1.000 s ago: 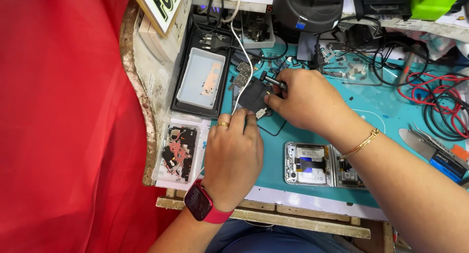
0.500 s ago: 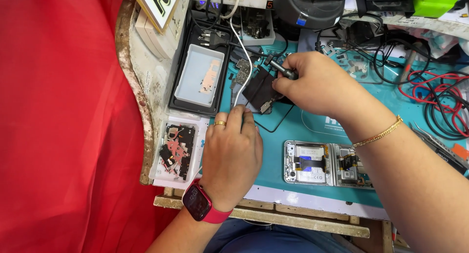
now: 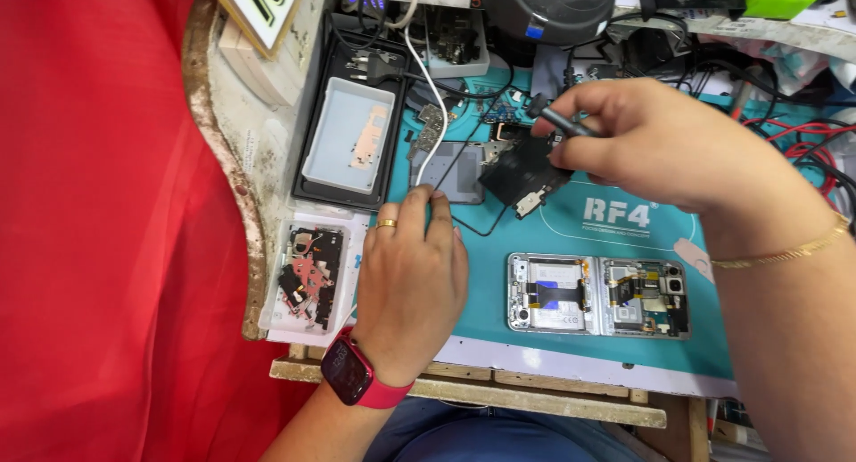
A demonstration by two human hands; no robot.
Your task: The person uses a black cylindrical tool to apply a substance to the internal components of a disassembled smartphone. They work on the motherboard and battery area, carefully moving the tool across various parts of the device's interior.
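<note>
Teal work mat [image 3: 571,230] on a cluttered bench beside red cloth [image 3: 98,248]. Right hand [image 3: 660,145] pinches a dark tool [image 3: 560,120] over a black component [image 3: 526,172] at 12 o'clock; left hand [image 3: 412,279], empty, presses flat at 9 o'clock of an opened phone [image 3: 597,294].

Left hand [image 3: 412,279] wears gold ring [image 3: 386,223], red watch [image 3: 352,376]; right wrist, gold bracelet [image 3: 785,251].

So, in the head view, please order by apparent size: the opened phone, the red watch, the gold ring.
1. opened phone, clearly largest
2. red watch on the left wrist
3. gold ring on the left hand, smallest
</note>
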